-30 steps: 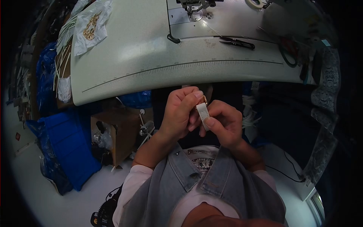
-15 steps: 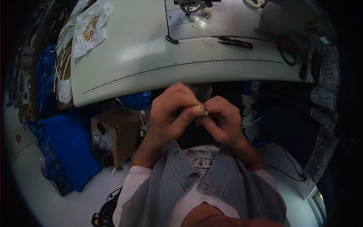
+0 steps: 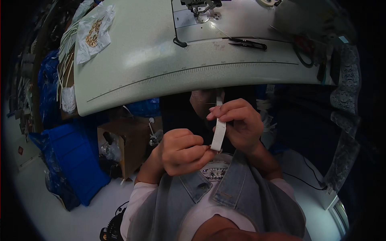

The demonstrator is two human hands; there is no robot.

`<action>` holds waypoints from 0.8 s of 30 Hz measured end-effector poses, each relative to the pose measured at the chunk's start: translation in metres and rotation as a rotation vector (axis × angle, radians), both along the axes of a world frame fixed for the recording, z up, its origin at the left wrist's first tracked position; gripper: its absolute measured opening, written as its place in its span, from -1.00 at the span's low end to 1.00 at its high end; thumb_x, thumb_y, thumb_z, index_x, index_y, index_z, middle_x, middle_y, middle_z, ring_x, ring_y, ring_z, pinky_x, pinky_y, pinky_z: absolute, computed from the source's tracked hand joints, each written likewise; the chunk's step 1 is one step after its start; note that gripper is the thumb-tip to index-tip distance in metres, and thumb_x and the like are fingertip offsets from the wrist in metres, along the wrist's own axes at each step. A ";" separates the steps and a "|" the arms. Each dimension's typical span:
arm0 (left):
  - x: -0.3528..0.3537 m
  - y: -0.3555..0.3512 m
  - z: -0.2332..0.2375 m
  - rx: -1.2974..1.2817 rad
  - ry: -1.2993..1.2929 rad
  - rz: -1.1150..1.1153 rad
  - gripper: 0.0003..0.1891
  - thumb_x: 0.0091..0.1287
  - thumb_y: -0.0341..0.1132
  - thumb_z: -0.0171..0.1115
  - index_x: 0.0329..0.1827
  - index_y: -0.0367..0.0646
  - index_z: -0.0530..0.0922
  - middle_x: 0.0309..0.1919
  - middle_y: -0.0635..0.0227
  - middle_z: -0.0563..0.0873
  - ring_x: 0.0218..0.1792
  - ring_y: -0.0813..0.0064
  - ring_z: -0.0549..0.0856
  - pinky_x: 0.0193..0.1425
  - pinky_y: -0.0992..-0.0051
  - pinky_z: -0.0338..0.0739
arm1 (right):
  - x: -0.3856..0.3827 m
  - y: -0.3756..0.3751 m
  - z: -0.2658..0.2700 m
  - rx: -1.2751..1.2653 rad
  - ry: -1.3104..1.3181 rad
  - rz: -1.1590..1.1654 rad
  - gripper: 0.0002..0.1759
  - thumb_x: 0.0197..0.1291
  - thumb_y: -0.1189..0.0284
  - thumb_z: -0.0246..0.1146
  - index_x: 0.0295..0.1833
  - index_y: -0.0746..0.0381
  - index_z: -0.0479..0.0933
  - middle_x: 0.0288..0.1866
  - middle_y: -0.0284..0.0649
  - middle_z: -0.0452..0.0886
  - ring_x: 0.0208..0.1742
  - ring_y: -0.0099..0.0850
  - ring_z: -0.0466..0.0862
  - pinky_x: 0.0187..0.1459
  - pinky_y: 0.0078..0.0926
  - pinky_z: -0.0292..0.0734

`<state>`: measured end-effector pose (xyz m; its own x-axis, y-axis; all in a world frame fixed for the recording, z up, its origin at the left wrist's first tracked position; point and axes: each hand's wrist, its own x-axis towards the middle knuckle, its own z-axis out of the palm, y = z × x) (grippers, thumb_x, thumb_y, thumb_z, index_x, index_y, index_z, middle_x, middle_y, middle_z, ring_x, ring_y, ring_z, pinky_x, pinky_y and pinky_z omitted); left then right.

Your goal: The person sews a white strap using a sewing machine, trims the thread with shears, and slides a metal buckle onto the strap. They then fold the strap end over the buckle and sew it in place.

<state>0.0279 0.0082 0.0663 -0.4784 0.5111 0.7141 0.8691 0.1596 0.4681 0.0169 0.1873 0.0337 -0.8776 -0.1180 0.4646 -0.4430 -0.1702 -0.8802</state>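
In the head view a narrow white strap [image 3: 218, 135] runs between my two hands, in front of my chest. My left hand [image 3: 183, 152] is closed in a pinch at the strap's lower end, where a small metal-looking piece [image 3: 219, 152] glints by the fingertips. Higher up, my right hand [image 3: 242, 124] grips the same strap between thumb and fingers. More of the strap shows above that hand, near the table edge, and a thin loose thread [image 3: 210, 103] sticks out there.
A sewing machine [image 3: 201, 10] stands at the back of the pale table [image 3: 132, 80], with thread snips [image 3: 248, 44] before it. A plastic bag of gold rings [image 3: 94, 34] lies at the left. Below are a blue bag [image 3: 74, 156] and a cardboard box [image 3: 132, 148]. Lace [image 3: 345, 84] hangs at right.
My hands were close together at a shiny metal piece. My left hand has moved down toward my chest, and the white strap now shows stretched between both hands.
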 end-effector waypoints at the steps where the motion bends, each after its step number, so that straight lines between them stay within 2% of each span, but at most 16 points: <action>1: 0.000 0.000 0.000 0.008 0.002 0.000 -0.75 -0.21 -0.53 0.49 -0.44 -0.11 0.64 -0.51 0.47 0.37 -0.57 0.52 0.54 -0.66 0.57 0.29 | 0.000 0.000 0.000 0.000 0.001 -0.001 -0.69 -0.11 0.77 0.36 -0.22 0.30 0.50 -0.21 -0.13 0.57 -0.18 -0.30 0.72 -0.07 -0.39 0.68; 5: -0.003 0.000 -0.001 -0.017 0.025 -0.035 -0.76 -0.19 -0.53 0.48 -0.44 -0.09 0.65 -0.47 0.44 0.37 -0.58 0.53 0.52 -0.66 0.58 0.29 | 0.001 0.000 -0.001 0.002 0.003 0.002 -0.69 -0.11 0.75 0.36 -0.21 0.30 0.51 -0.21 -0.12 0.58 -0.19 -0.29 0.72 -0.09 -0.39 0.67; 7: -0.005 0.001 -0.005 0.059 0.065 -0.090 -0.78 -0.18 -0.48 0.48 -0.42 -0.23 0.67 -0.31 0.36 0.49 -0.38 0.41 0.62 -0.50 0.55 0.42 | -0.001 0.000 -0.004 0.003 -0.002 -0.022 -0.72 -0.08 0.72 0.36 -0.20 0.29 0.52 -0.22 -0.11 0.59 -0.21 -0.29 0.72 -0.12 -0.40 0.67; 9: -0.002 0.007 0.001 0.104 -0.058 0.016 -0.71 -0.11 -0.38 0.50 -0.29 -0.22 0.65 -0.20 0.34 0.46 -0.14 0.33 0.59 -0.29 0.46 0.49 | -0.005 0.008 -0.006 0.372 0.289 0.017 -0.74 -0.04 0.66 0.35 -0.16 0.33 0.55 -0.24 -0.08 0.61 -0.24 -0.29 0.71 -0.16 -0.39 0.66; 10: -0.001 0.016 -0.016 0.237 -0.137 0.102 -0.64 -0.03 -0.28 0.50 -0.16 -0.17 0.62 -0.07 0.29 0.45 0.01 0.21 0.51 -0.10 0.36 0.50 | 0.003 0.011 -0.003 0.402 0.245 0.007 -0.76 -0.01 0.60 0.33 -0.16 0.33 0.60 -0.31 -0.11 0.65 -0.31 -0.29 0.71 -0.29 -0.46 0.64; 11: -0.005 0.040 -0.017 0.383 -0.433 0.109 -0.64 0.02 -0.29 0.48 -0.12 -0.15 0.60 -0.01 0.25 0.44 0.01 0.20 0.50 -0.08 0.35 0.50 | 0.008 0.021 -0.001 0.451 0.220 -0.070 -0.76 -0.01 0.60 0.33 -0.16 0.33 0.60 -0.31 -0.11 0.65 -0.31 -0.29 0.71 -0.29 -0.46 0.64; 13: -0.003 0.054 -0.042 0.106 -0.838 -0.124 -0.79 0.18 -0.37 0.33 -0.13 -0.17 0.59 -0.11 0.21 0.51 -0.13 0.21 0.56 -0.11 0.35 0.49 | 0.020 0.046 0.005 0.274 0.192 -0.140 -0.80 0.09 0.57 0.27 -0.12 0.33 0.57 -0.33 -0.13 0.66 -0.38 -0.31 0.71 -0.33 -0.46 0.64; 14: -0.001 0.061 -0.055 -0.069 -1.011 -0.199 -0.86 0.26 -0.41 0.25 -0.14 -0.18 0.58 -0.15 0.19 0.55 -0.20 0.21 0.58 -0.12 0.35 0.48 | 0.025 0.072 0.010 0.276 0.211 -0.302 -0.83 0.24 0.50 0.19 -0.09 0.33 0.52 -0.36 -0.12 0.65 -0.43 -0.34 0.70 -0.41 -0.47 0.62; 15: 0.000 0.064 -0.071 -0.366 -1.091 -0.382 -0.90 0.31 -0.44 0.18 -0.16 -0.22 0.58 -0.24 0.18 0.58 -0.28 0.24 0.61 -0.17 0.36 0.48 | 0.035 0.095 0.010 0.057 0.031 -0.503 -0.83 0.31 0.46 0.14 -0.08 0.33 0.49 -0.36 -0.13 0.64 -0.45 -0.37 0.68 -0.43 -0.48 0.61; 16: 0.007 0.073 -0.087 -0.371 -1.007 -0.395 -0.90 0.36 -0.44 0.10 -0.18 -0.26 0.57 -0.39 0.16 0.59 -0.41 0.21 0.60 -0.26 0.36 0.46 | 0.047 0.120 0.008 -0.181 -0.137 -0.691 -0.82 0.37 0.42 0.09 -0.06 0.32 0.47 -0.37 -0.15 0.63 -0.47 -0.41 0.66 -0.45 -0.50 0.59; 18: 0.009 0.071 -0.115 -0.485 -1.035 -0.425 -0.90 0.36 -0.44 0.11 -0.19 -0.26 0.57 -0.40 0.13 0.59 -0.41 0.21 0.60 -0.28 0.37 0.46 | 0.079 0.208 -0.012 -0.480 -0.170 -0.970 -0.79 0.39 0.39 0.08 -0.04 0.32 0.46 -0.32 -0.22 0.56 -0.36 -0.49 0.59 -0.32 -0.50 0.53; 20: 0.002 0.068 -0.122 -0.599 -1.061 -0.436 -0.89 0.36 -0.43 0.12 -0.19 -0.27 0.57 -0.41 0.11 0.60 -0.40 0.22 0.60 -0.30 0.39 0.46 | 0.120 0.282 -0.050 -0.572 -0.221 -1.382 -0.78 0.36 0.37 0.15 -0.09 0.34 0.49 -0.37 -0.23 0.57 -0.38 -0.46 0.61 -0.35 -0.51 0.55; 21: -0.004 0.068 -0.122 -0.672 -1.062 -0.427 -0.88 0.36 -0.41 0.12 -0.19 -0.27 0.57 -0.43 0.09 0.60 -0.39 0.19 0.61 -0.29 0.37 0.47 | 0.156 0.322 -0.091 -0.385 -0.315 -1.486 -0.77 0.35 0.35 0.17 -0.09 0.33 0.48 -0.35 -0.24 0.57 -0.37 -0.48 0.59 -0.34 -0.53 0.54; 23: -0.008 0.083 -0.119 -0.762 -1.059 -0.432 -0.87 0.37 -0.39 0.12 -0.18 -0.27 0.57 -0.45 0.06 0.60 -0.38 0.17 0.61 -0.27 0.36 0.48 | 0.220 0.362 -0.168 -0.341 -0.522 -1.557 -0.74 0.32 0.31 0.21 -0.06 0.30 0.48 -0.30 -0.24 0.56 -0.31 -0.49 0.57 -0.28 -0.56 0.51; 24: -0.008 0.093 -0.114 -0.821 -1.058 -0.446 -0.86 0.37 -0.37 0.12 -0.18 -0.27 0.57 -0.44 0.04 0.61 -0.37 0.16 0.63 -0.25 0.33 0.49 | 0.243 0.370 -0.206 -0.527 -0.559 -1.463 -0.73 0.31 0.29 0.22 -0.04 0.27 0.48 -0.27 -0.23 0.57 -0.28 -0.49 0.58 -0.25 -0.58 0.51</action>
<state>0.0196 0.1012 -0.0477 -0.2834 0.8486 -0.4468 0.2194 0.5109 0.8312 0.2595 0.5573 -0.1727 -0.1579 0.9651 -0.2089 -0.1542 -0.2330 -0.9602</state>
